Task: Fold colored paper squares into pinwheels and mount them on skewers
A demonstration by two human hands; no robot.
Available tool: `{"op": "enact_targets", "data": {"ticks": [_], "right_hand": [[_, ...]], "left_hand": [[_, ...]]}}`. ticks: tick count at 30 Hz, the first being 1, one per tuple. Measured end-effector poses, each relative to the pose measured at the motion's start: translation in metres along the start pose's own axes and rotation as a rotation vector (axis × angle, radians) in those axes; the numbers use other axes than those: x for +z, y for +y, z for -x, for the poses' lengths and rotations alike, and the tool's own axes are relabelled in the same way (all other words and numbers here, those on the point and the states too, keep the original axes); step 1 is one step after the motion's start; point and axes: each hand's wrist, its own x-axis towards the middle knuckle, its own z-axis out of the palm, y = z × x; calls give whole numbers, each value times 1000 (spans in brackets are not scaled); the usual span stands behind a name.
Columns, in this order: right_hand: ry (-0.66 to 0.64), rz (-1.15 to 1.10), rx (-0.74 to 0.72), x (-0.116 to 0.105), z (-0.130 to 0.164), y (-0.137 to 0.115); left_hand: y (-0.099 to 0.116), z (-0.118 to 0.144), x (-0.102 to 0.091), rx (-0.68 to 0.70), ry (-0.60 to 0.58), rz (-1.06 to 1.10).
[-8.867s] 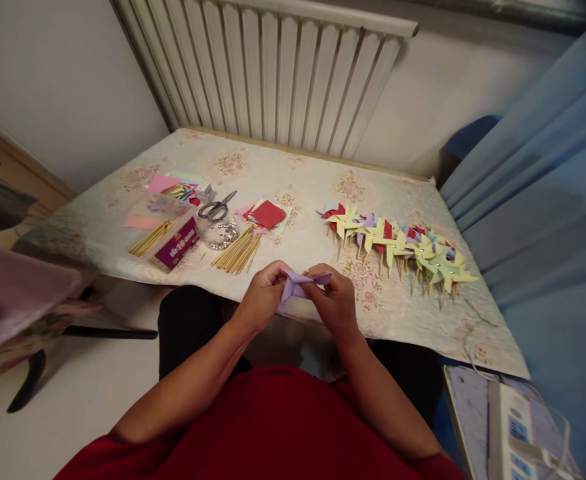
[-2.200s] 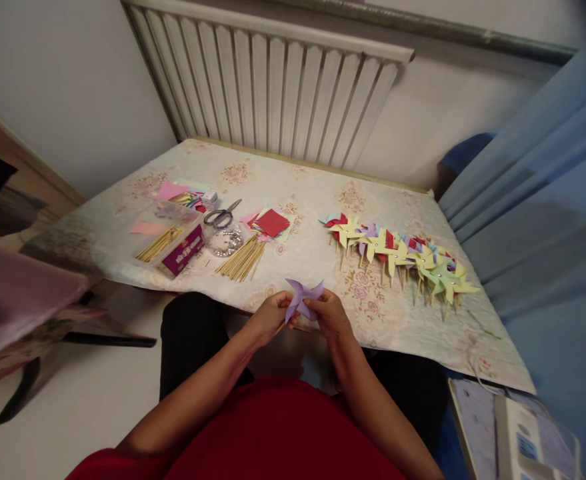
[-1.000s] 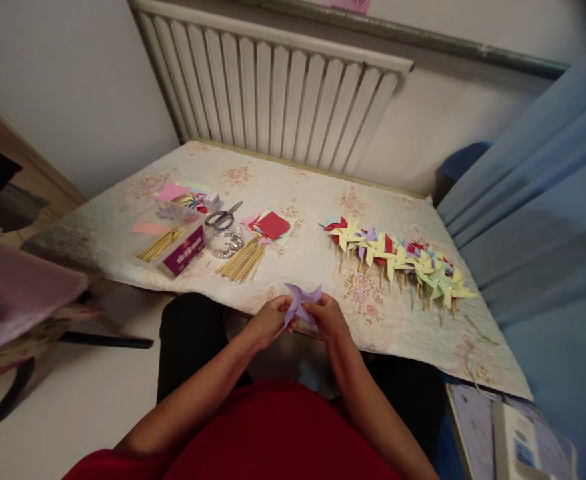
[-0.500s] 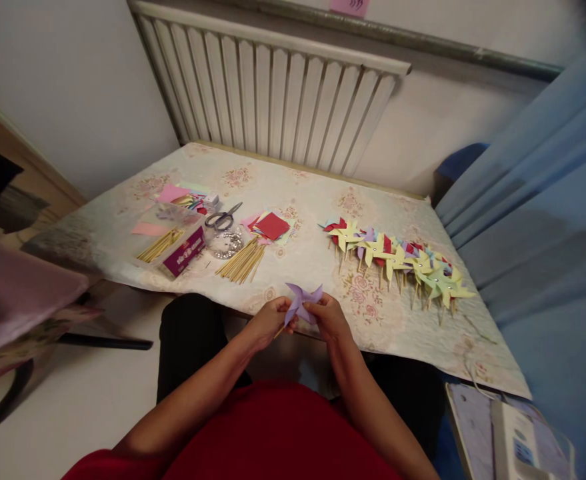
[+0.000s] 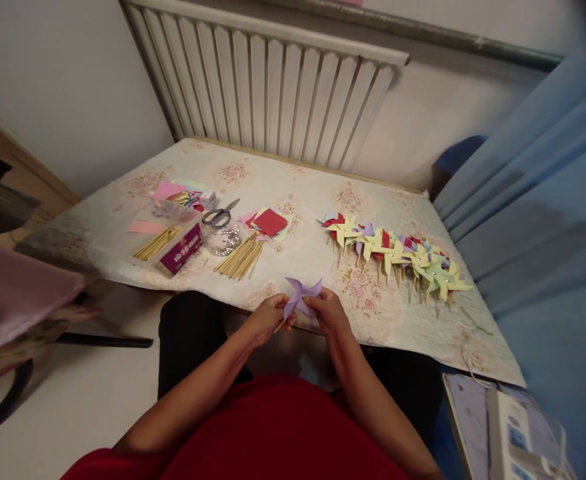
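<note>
Between my two hands, just over the table's front edge, is a purple paper pinwheel [image 5: 297, 293] on a thin wooden stick [image 5: 279, 326]. My left hand [image 5: 271, 316] is closed around the stick side, some of its fingers hidden behind the paper. With thumb at the pinwheel's centre, my right hand [image 5: 331, 312] pinches it from the right. A bundle of wooden sticks [image 5: 240, 259] lies beyond my left hand. Near it are a round clear dish of small metal pins [image 5: 224, 239], scissors [image 5: 221, 213] and a stack of coloured paper squares [image 5: 271, 222].
Finished pinwheels [image 5: 395, 252], mostly yellow, lie in a row on the right of the flowered tablecloth [image 5: 313, 200]. At left stand a purple-fronted box [image 5: 185, 248] with sticks and a clear container of paper pieces [image 5: 177, 208]. A radiator [image 5: 273, 93] backs the table; a blue curtain [image 5: 537, 200] hangs right.
The view has tilted down slightly, so the table things sit a little higher and further left. Both hands keep their hold on the purple pinwheel, almost unmoved.
</note>
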Motion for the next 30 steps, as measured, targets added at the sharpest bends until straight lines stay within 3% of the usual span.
{"op": "enact_targets", "data": {"ticks": [11,14,18,24,30], "right_hand": [[-26,-7,-20,-7,-2,-11],[-25,-6,-12,-7,-2,-14],[107,-13,-5,-13,-3,-14],[203,-88,44,-23,-5,3],[224,33,-44,-15,3,18]], "left_hand": [[-12,7,-18,-168,-119,-119],[-12,6,-17,-153,-75,-101],[-8,4,-14,-119,14,-53],[-9,1,-14,-89,90,16],[-7,0,-12,-54,146,80]]}}
